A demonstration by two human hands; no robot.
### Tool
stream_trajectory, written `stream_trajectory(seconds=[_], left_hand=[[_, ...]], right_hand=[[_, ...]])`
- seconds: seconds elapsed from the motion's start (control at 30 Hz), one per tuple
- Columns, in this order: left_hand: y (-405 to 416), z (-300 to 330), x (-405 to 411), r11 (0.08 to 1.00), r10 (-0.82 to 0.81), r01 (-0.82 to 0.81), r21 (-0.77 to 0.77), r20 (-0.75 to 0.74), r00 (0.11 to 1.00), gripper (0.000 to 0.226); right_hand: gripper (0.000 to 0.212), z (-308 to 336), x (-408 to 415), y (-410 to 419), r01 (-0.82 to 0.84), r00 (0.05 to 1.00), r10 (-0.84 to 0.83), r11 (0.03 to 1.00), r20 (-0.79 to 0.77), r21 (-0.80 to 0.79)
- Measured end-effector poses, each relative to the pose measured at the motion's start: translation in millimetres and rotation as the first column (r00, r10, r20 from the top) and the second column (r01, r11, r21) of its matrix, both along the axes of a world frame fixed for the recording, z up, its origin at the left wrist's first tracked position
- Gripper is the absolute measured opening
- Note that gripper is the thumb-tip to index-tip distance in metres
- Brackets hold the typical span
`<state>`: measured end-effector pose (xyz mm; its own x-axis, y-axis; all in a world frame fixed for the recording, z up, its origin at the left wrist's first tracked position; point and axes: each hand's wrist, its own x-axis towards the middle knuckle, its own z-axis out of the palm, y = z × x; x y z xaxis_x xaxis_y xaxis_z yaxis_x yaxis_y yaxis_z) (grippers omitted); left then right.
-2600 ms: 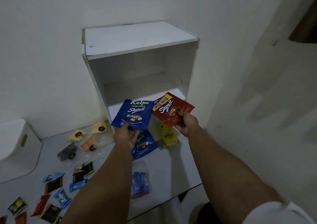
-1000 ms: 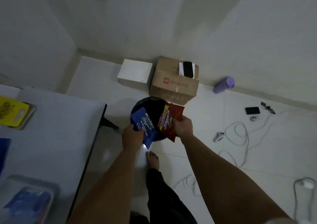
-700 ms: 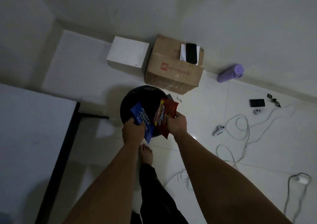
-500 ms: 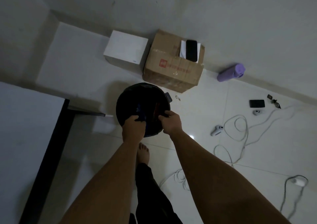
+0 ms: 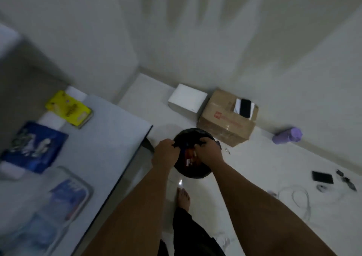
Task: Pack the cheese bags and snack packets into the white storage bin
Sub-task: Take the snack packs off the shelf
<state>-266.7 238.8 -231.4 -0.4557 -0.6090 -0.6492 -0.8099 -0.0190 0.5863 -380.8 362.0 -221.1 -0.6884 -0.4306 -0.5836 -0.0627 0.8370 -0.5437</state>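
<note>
On the table (image 5: 109, 144) at the left, a blue packet (image 5: 35, 147) lies toward the far left edge with white printing too smeared to read, and a yellow packet (image 5: 69, 108) with dark lettering, also unreadable, lies beyond it near the table's far edge. Closer to the near edge sits a clear plastic bag (image 5: 64, 199) holding blue wrapped pieces; no words can be made out on it. Just past the table's right corner a round black bin (image 5: 193, 172) with a dark liner stands on the white tiled floor (image 5: 254, 167). The left hand (image 5: 164, 154) is over the bin's left rim, fingers curled down onto the liner's edge; whether they pinch it or only rest there cannot be told. The right hand (image 5: 209, 151) is at the bin's right side, fingers bent into the opening, and what they grip is hidden. Between the two hands a red snack packet (image 5: 191, 156) shows inside the bin, with a small white patch of print that is not legible. A bare foot (image 5: 183, 198) stands on the floor just before the bin. Behind the bin, against the wall, a white box (image 5: 187, 101) sits beside a cardboard box (image 5: 225, 126) bearing a small red square logo and red writing too small to read; a black phone (image 5: 245, 107) lies on top of it. Further right a purple bottle (image 5: 287, 138) lies on its side, then a black device (image 5: 322, 177) and white cables (image 5: 297, 199).
</note>
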Motion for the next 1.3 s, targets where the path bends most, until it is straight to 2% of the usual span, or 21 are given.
stream_trajectory(seconds=[0.13,0.23,0.43,0.57,0.87,1.0,1.13,1.2,1.3], left_hand=[[-39.0,76.7,50.0,0.973,0.186,-0.194,-0.127,-0.072,0.980,0.036],[-67.7,113.1,104.7,0.941,0.269,-0.288,-0.179,-0.122,0.955,0.034],[-114.7,143.4,223.0,0.856,0.428,-0.457,-0.241,-0.164,0.889,0.038],[-124.4,158.9,276.7,0.810,0.476,-0.511,-0.286,-0.186,0.859,0.017],[-160.8,130.1,319.1,0.703,0.658,-0.675,-0.225,-0.154,0.737,0.029],[-184.2,105.1,315.4,0.671,0.717,-0.704,-0.231,-0.041,0.696,0.038],[-212.6,79.5,300.3,0.645,0.761,-0.732,-0.221,0.101,0.640,0.035],[-224.4,70.0,292.7,0.656,0.755,-0.727,-0.205,0.153,0.638,0.029],[-240.8,53.6,287.0,0.662,0.748,-0.726,-0.185,0.225,0.624,0.038]], right_hand=[[0.034,51.7,26.8,-34.4,-0.156,0.985,0.151,0.986,-0.078,-0.060],[0.042,81.0,55.2,-63.6,-0.192,0.979,0.183,0.975,-0.089,-0.108],[0.041,121.8,115.7,-122.2,-0.310,0.944,0.276,0.928,-0.179,-0.206],[0.042,134.9,150.2,-155.7,-0.386,0.918,0.348,0.895,-0.192,-0.223],[0.042,124.7,177.4,-235.4,-0.494,0.868,0.465,0.847,-0.176,-0.197],[0.042,97.2,165.8,-284.1,-0.523,0.852,0.505,0.836,-0.140,-0.166],[0.038,67.9,156.6,-334.0,-0.530,0.847,0.516,0.836,-0.126,-0.143],[0.041,58.2,152.3,-355.2,-0.521,0.853,0.507,0.844,-0.127,-0.126],[0.057,42.9,145.6,-382.4,-0.509,0.860,0.505,0.858,-0.069,-0.069]])
